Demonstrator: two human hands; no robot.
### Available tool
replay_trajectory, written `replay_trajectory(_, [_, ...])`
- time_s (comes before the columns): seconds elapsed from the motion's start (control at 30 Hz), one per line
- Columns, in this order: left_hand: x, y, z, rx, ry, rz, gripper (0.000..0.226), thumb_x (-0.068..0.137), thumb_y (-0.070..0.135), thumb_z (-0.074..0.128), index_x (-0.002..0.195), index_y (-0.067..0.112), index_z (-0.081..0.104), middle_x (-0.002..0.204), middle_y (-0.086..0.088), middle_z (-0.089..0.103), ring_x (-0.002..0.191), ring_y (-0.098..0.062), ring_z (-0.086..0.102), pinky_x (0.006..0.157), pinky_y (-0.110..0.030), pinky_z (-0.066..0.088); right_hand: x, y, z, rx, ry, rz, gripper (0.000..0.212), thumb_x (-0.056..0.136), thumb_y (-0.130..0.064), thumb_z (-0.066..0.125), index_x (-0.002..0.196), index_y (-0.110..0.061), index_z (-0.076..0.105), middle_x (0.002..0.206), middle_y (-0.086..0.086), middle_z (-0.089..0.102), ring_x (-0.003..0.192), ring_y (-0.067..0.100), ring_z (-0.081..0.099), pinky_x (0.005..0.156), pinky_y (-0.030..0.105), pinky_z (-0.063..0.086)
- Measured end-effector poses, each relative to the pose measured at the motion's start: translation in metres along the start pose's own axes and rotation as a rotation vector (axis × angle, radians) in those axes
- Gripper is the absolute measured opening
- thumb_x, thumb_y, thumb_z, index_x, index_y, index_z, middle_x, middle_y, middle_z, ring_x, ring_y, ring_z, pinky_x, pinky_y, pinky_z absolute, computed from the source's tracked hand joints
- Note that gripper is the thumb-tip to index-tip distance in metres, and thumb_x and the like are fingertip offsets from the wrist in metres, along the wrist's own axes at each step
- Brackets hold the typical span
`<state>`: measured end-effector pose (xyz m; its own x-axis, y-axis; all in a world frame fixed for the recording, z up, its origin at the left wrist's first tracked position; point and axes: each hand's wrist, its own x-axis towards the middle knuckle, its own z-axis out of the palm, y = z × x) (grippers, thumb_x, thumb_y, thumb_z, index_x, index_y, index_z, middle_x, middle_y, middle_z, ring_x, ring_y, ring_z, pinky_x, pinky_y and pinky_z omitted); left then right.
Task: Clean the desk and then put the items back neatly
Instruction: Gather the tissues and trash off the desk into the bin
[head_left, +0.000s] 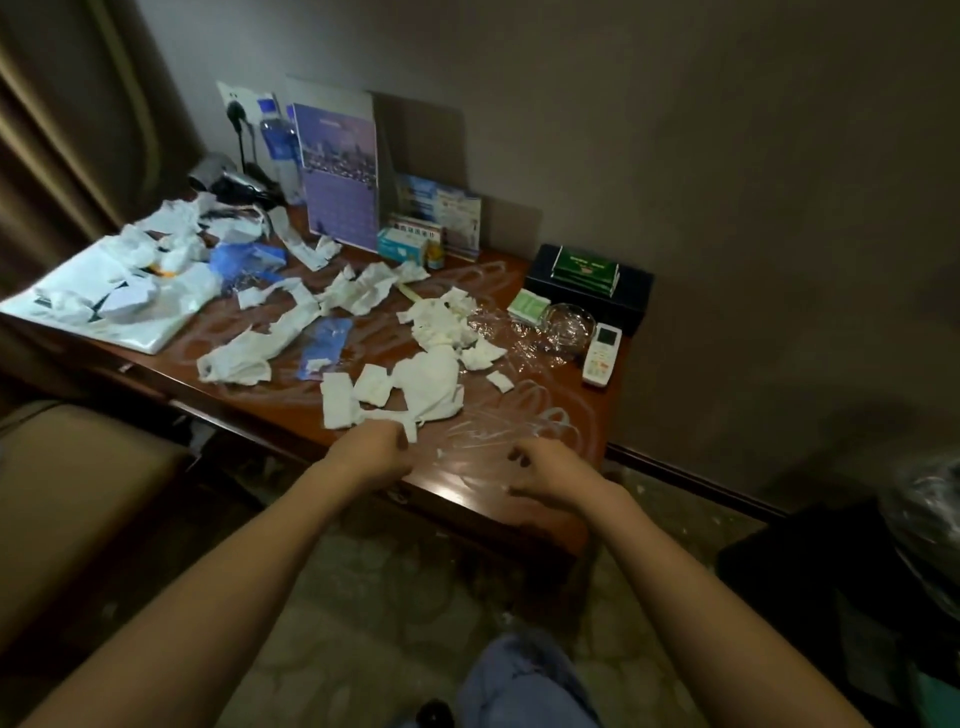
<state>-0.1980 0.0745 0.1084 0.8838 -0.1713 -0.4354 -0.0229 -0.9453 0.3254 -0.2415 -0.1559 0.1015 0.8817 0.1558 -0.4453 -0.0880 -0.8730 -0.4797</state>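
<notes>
The red-brown wooden desk (519, 288) is strewn with several torn white tissue scraps (426, 379) and smeared with whitish streaks. My left hand (374, 452) is at the desk's front edge, its fingertips pinching a hanging strip of the nearest tissue (411, 431). My right hand (545, 467) hovers over the front right corner with fingers loosely curled, holding nothing I can see. Crumpled clear plastic film (498, 426) lies just beyond it. A white plastic bag (130, 312) heaped with crumpled paper covers the desk's left end.
Along the wall stand a water bottle (280, 140), a purple calendar card (340, 176), leaflets and a small teal box (402, 244). A black tissue box (589, 283), glass ashtray (569, 322) and white remote (601, 353) sit at right. A chair (78, 493) stands at left.
</notes>
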Motion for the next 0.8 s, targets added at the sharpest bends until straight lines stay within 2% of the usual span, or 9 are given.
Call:
replay_trajectory(0.13, [0.036, 0.001, -0.003, -0.021, -0.023, 0.044, 0.037, 0.087, 0.027, 0.063, 0.121, 0.015, 0.058, 0.12, -0.005, 0.06, 0.106, -0.018, 0.058, 0.092, -0.033, 0.05, 0.034, 0.004, -0.012, 0.005, 0.045, 0.042, 0.054, 0.083, -0.024, 0.071, 0.131, -0.013, 0.05, 0.131, 0.007, 0.053, 0.116, 0.02, 0.052, 0.093, 0.028, 0.043])
replay_trajectory(0.27, [0.084, -0.003, -0.01, 0.003, -0.047, 0.074, 0.044, 0.085, 0.029, 0.065, 0.125, 0.014, 0.056, 0.127, -0.007, 0.057, 0.111, -0.02, 0.056, 0.093, -0.031, 0.047, 0.082, 0.013, -0.025, 0.02, 0.102, 0.091, 0.061, 0.082, -0.027, 0.072, 0.136, -0.016, 0.045, 0.139, 0.009, 0.046, 0.126, 0.025, 0.045, 0.105, 0.038, 0.039])
replay_trajectory(0.37, [0.13, -0.001, -0.02, 0.014, -0.061, 0.078, 0.051, 0.083, 0.033, 0.067, 0.129, 0.015, 0.053, 0.13, -0.007, 0.055, 0.114, -0.021, 0.055, 0.092, -0.031, 0.046, 0.121, 0.015, -0.036, 0.1, 0.163, 0.113, 0.069, 0.084, -0.022, 0.069, 0.144, -0.018, 0.035, 0.144, 0.011, 0.038, 0.134, 0.028, 0.035, 0.111, 0.04, 0.032])
replay_trajectory(0.43, [0.159, 0.004, -0.026, 0.009, -0.061, 0.088, 0.054, 0.083, 0.033, 0.068, 0.131, 0.015, 0.051, 0.132, -0.009, 0.052, 0.117, -0.023, 0.052, 0.092, -0.032, 0.046, 0.147, 0.02, -0.042, 0.097, 0.229, 0.17, 0.075, 0.084, -0.026, 0.069, 0.147, -0.02, 0.029, 0.149, 0.012, 0.031, 0.137, 0.03, 0.028, 0.113, 0.044, 0.029])
replay_trajectory(0.53, [0.192, 0.011, -0.031, 0.024, -0.049, 0.125, 0.065, 0.08, 0.038, 0.07, 0.137, 0.019, 0.044, 0.136, -0.012, 0.045, 0.124, -0.027, 0.043, 0.099, -0.035, 0.041, 0.178, 0.033, -0.053, 0.022, 0.307, 0.263, 0.082, 0.082, -0.038, 0.069, 0.149, -0.023, 0.023, 0.155, 0.011, 0.018, 0.14, 0.032, 0.018, 0.115, 0.047, 0.022])
replay_trajectory(0.63, [0.215, 0.015, -0.036, 0.064, -0.071, 0.107, 0.078, 0.079, 0.044, 0.07, 0.145, 0.028, 0.031, 0.147, -0.014, 0.027, 0.135, -0.034, 0.025, 0.107, -0.044, 0.034, 0.205, 0.044, -0.064, -0.039, 0.271, 0.298, 0.091, 0.082, -0.045, 0.067, 0.151, -0.023, 0.013, 0.159, 0.009, 0.006, 0.145, 0.033, 0.007, 0.117, 0.05, 0.013])
replay_trajectory(0.7, [0.234, 0.017, -0.042, 0.06, -0.072, 0.106, 0.082, 0.079, 0.046, 0.07, 0.147, 0.032, 0.026, 0.152, -0.014, 0.015, 0.14, -0.036, 0.014, 0.109, -0.047, 0.029, 0.225, 0.048, -0.067, -0.005, 0.23, 0.288, 0.089, 0.084, -0.042, 0.066, 0.152, -0.021, 0.012, 0.159, 0.008, 0.008, 0.145, 0.031, 0.009, 0.117, 0.047, 0.015])
replay_trajectory(0.8, [0.264, 0.021, -0.048, 0.058, -0.068, 0.157, 0.084, 0.077, 0.048, 0.071, 0.147, 0.032, 0.027, 0.155, -0.016, 0.01, 0.142, -0.036, 0.009, 0.112, -0.045, 0.022, 0.247, 0.051, -0.06, 0.168, 0.186, 0.325, 0.083, 0.086, -0.038, 0.066, 0.15, -0.015, 0.019, 0.156, 0.011, 0.019, 0.141, 0.031, 0.023, 0.115, 0.042, 0.023])
